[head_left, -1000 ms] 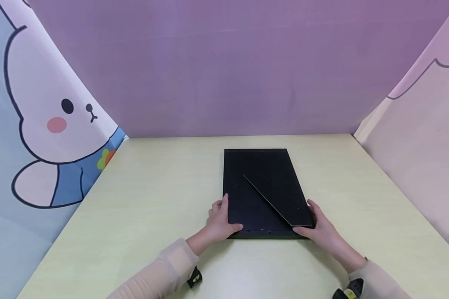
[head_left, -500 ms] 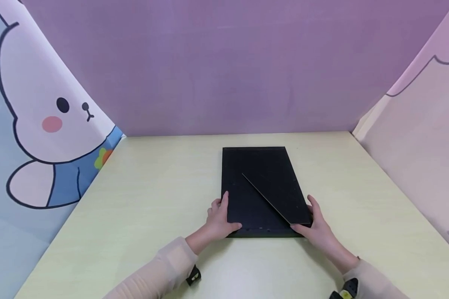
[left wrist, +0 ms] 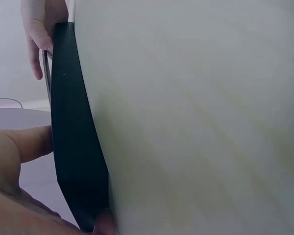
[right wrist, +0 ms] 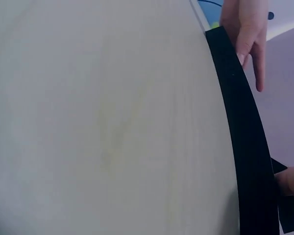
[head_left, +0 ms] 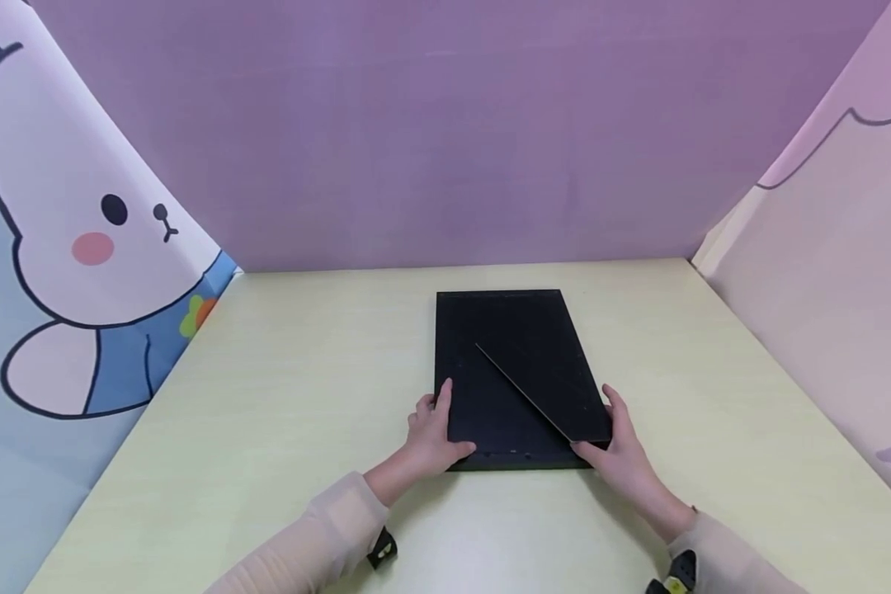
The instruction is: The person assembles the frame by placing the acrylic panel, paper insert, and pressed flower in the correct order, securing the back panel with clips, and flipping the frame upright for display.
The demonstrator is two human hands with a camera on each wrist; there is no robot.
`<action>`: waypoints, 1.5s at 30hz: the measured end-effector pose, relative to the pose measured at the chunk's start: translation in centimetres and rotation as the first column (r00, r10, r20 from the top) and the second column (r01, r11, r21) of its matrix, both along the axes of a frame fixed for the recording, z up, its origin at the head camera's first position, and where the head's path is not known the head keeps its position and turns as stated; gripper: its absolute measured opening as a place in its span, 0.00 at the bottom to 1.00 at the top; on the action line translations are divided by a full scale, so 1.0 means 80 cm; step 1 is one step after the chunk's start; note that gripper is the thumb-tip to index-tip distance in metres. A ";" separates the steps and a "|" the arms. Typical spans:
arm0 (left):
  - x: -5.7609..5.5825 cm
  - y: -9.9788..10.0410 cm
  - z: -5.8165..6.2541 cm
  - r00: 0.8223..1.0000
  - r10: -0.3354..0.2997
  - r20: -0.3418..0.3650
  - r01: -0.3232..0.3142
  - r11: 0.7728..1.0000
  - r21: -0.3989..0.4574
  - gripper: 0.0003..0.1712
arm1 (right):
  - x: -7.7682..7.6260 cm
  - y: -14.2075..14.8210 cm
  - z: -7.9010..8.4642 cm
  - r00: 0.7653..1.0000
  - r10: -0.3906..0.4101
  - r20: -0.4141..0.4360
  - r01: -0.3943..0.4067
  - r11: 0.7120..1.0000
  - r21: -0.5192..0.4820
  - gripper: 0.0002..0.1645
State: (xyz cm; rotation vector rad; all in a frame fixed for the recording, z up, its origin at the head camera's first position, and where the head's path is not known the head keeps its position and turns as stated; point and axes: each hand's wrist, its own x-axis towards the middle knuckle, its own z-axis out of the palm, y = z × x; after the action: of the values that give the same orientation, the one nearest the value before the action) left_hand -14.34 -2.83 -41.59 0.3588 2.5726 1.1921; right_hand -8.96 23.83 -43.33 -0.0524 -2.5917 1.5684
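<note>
A flat black rectangular box-like board (head_left: 505,322) lies on the table, its thick black near side (left wrist: 73,107) showing in the left wrist view. On its right half is a thin, dark triangular panel (head_left: 557,388) with a pale slanting edge, its near end raised above the board. My left hand (head_left: 432,433) grips the board's near left corner, thumb on top and fingers along the left side. At the near right, my right hand (head_left: 627,454) holds the panel's near corner, thumb at the front edge and fingers down the right side, where they are partly hidden.
The pale table (head_left: 327,363) spreads around the board. A purple wall (head_left: 445,132) stands behind, a panel with a cartoon rabbit (head_left: 111,223) at the left and a pale panel (head_left: 824,289) at the right.
The head view has drifted slightly, so the scene sits a little further left. My right forearm has come in a little to the left; both hands keep their hold.
</note>
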 end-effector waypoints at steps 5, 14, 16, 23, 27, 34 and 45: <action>0.000 -0.002 0.000 1.000 -0.002 -0.006 0.002 1.000 0.001 0.53 | -0.005 -0.002 0.001 1.000 0.002 -0.007 -0.001 0.999 0.051 0.53; 0.001 -0.003 0.002 1.000 -0.007 -0.006 0.007 1.000 0.010 0.54 | -0.005 0.004 0.002 0.997 0.023 0.068 -0.030 0.994 0.108 0.54; 0.000 -0.002 0.001 1.000 -0.008 -0.003 0.008 1.000 0.010 0.55 | -0.003 0.006 0.003 0.995 0.024 0.098 -0.035 0.993 0.116 0.53; -0.006 -0.005 -0.002 1.000 0.003 0.013 -0.003 0.999 0.034 0.58 | -0.003 0.009 0.002 0.994 0.043 0.105 -0.053 0.994 0.097 0.51; -0.012 -0.012 -0.003 0.999 -0.015 0.042 0.013 0.999 0.048 0.59 | -0.003 0.010 0.003 0.994 0.048 0.098 -0.058 0.994 0.097 0.51; -0.025 -0.023 0.002 0.997 -0.021 0.072 0.015 0.997 0.082 0.56 | -0.001 0.015 0.005 0.993 0.064 0.094 -0.075 0.990 0.121 0.50; -0.052 -0.032 0.011 0.996 0.018 0.088 -0.028 0.993 0.118 0.49 | -0.001 0.020 0.013 0.984 0.086 0.157 -0.100 0.992 0.079 0.53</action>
State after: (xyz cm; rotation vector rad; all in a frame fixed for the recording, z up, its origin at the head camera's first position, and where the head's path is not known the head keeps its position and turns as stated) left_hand -18.51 -5.35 -40.73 0.2964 2.4446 1.3433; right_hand -9.02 25.47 -42.31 -0.0467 -2.8160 1.5368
